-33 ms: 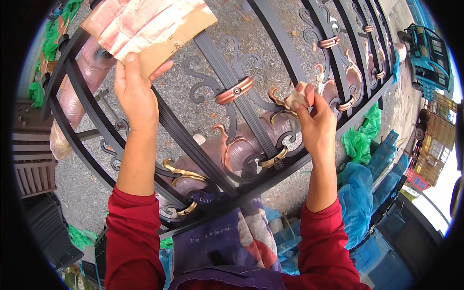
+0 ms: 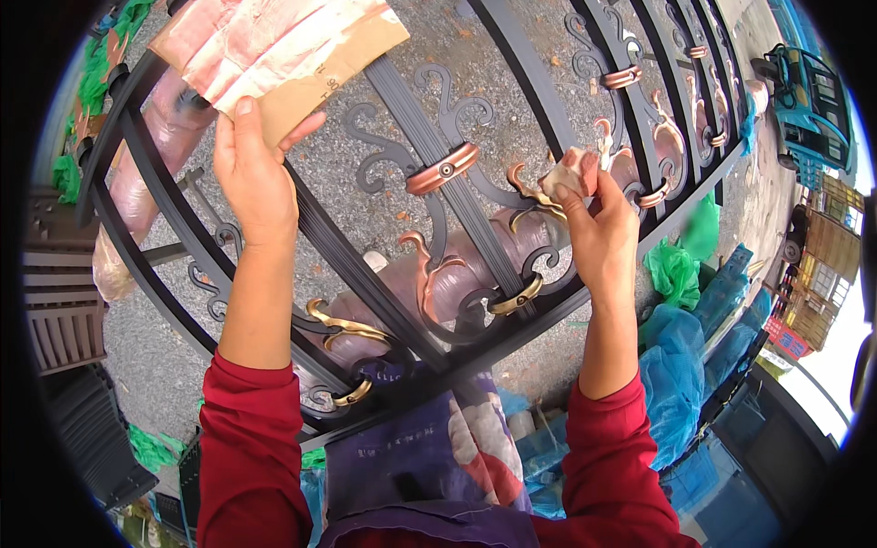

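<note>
A flat piece of brown cardboard (image 2: 306, 78), smeared with pinkish copper paint, is gripped by my left hand (image 2: 256, 178), thumb on top. Between the thumb and fingers of my right hand (image 2: 598, 228) is a small crumpled pad (image 2: 568, 173), pale with reddish-copper stains; whether it is cloth or sponge I cannot tell. The pad is beside a copper-coloured leaf ornament (image 2: 530, 187) on a black metal railing panel (image 2: 420, 137). A copper collar (image 2: 444, 170) and a gold collar (image 2: 518, 297) wrap its bars. Gold leaf ornaments (image 2: 347, 324) sit near my left forearm.
Plastic-wrapped rolls (image 2: 402, 292) lie on the gravel under the panel. Blue netting (image 2: 671, 365) and green netting (image 2: 676, 274) are at the right. Brown slatted panels (image 2: 68, 310) stand at the left. A teal vehicle (image 2: 813, 110) is far right.
My right hand has shifted very slightly with the pad, which has turned a little. The cardboard in my left hand has moved slightly left.
</note>
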Demonstrator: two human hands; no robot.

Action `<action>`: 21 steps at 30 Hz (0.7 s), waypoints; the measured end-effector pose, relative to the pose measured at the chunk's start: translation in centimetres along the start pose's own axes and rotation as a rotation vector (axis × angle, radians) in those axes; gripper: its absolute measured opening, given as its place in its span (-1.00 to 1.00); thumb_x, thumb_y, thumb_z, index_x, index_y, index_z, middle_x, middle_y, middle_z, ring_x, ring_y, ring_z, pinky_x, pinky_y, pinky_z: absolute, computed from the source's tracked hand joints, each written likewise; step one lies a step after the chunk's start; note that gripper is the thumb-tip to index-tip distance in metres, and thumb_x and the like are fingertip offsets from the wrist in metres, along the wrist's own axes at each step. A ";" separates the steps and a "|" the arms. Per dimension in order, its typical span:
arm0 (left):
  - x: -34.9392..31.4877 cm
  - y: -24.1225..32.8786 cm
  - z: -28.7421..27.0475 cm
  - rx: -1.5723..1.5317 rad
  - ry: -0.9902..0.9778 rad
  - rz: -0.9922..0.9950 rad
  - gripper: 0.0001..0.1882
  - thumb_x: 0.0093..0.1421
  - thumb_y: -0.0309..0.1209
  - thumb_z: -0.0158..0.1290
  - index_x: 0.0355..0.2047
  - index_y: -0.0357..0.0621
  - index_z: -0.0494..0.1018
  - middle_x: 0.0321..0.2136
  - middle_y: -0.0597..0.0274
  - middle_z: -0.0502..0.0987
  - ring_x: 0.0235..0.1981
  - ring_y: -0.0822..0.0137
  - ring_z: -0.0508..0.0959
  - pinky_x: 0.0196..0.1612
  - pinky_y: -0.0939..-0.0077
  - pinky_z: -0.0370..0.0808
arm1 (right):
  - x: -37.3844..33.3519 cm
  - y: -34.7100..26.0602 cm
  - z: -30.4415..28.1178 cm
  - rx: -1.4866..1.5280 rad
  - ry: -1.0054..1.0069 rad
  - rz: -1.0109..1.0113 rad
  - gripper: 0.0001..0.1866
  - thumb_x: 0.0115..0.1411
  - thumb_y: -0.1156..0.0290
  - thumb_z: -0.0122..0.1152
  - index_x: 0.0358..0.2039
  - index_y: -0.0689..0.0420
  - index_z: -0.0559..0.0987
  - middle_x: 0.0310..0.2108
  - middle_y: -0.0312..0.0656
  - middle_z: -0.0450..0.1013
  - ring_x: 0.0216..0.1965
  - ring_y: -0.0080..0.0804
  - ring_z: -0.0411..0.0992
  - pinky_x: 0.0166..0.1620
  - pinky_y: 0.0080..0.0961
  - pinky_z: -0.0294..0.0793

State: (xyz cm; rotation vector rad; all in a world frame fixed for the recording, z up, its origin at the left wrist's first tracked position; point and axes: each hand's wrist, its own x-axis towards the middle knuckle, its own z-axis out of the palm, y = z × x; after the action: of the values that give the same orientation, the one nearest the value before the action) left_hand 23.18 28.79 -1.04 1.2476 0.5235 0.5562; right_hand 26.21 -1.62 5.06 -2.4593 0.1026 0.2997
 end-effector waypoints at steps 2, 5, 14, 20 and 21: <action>-0.2 0.1 0.3 0.009 0.002 -0.004 -0.69 0.49 -0.29 -0.17 -0.07 -0.36 0.36 -0.12 -0.02 0.54 -0.13 0.18 0.63 -0.13 0.15 0.72 | 0.6 -0.4 0.5 -0.095 -0.014 -0.024 -0.74 0.18 0.37 0.33 -0.22 0.29 0.58 -0.33 0.13 0.55 -0.26 0.13 0.54 -0.21 -0.16 0.47; 0.0 -0.4 0.3 -0.005 -0.012 -0.003 -0.69 0.49 -0.29 -0.16 -0.08 -0.36 0.36 -0.14 -0.02 0.54 -0.13 0.17 0.63 -0.13 0.15 0.72 | 0.5 1.3 1.3 -0.197 -0.064 -0.096 -0.73 0.16 0.37 0.32 -0.21 0.28 0.56 -0.27 0.14 0.54 -0.22 0.20 0.50 -0.16 -0.08 0.45; 0.0 -0.5 0.0 0.008 -0.012 -0.001 -0.71 0.48 -0.31 -0.17 -0.10 -0.36 0.35 -0.15 -0.01 0.54 -0.13 0.18 0.63 -0.13 0.15 0.72 | 0.4 0.2 0.4 -0.174 -0.013 -0.099 -0.74 0.16 0.37 0.32 -0.24 0.28 0.54 -0.31 0.14 0.51 -0.25 0.20 0.49 -0.17 -0.11 0.44; 0.1 -0.1 0.0 0.018 -0.008 0.004 -0.71 0.48 -0.31 -0.16 -0.11 -0.36 0.35 -0.17 -0.01 0.54 -0.15 0.18 0.63 -0.13 0.17 0.72 | -0.3 1.6 -0.3 -0.153 -0.051 -0.093 -0.76 0.18 0.36 0.29 -0.27 0.28 0.54 -0.32 0.13 0.50 -0.26 0.19 0.49 -0.21 -0.11 0.44; 0.1 -0.1 0.0 0.017 -0.010 0.006 -0.71 0.48 -0.31 -0.16 -0.11 -0.36 0.35 -0.17 -0.01 0.54 -0.15 0.18 0.63 -0.13 0.17 0.72 | -0.3 1.5 -0.5 -0.107 -0.032 -0.082 -0.76 0.18 0.35 0.29 -0.27 0.28 0.54 -0.32 0.13 0.50 -0.26 0.19 0.50 -0.21 -0.11 0.44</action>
State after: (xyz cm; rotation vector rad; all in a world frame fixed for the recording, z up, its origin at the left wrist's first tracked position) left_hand 23.28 28.77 -1.18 1.2681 0.5173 0.5514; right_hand 25.84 -3.15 4.62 -2.5554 -0.0284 0.3156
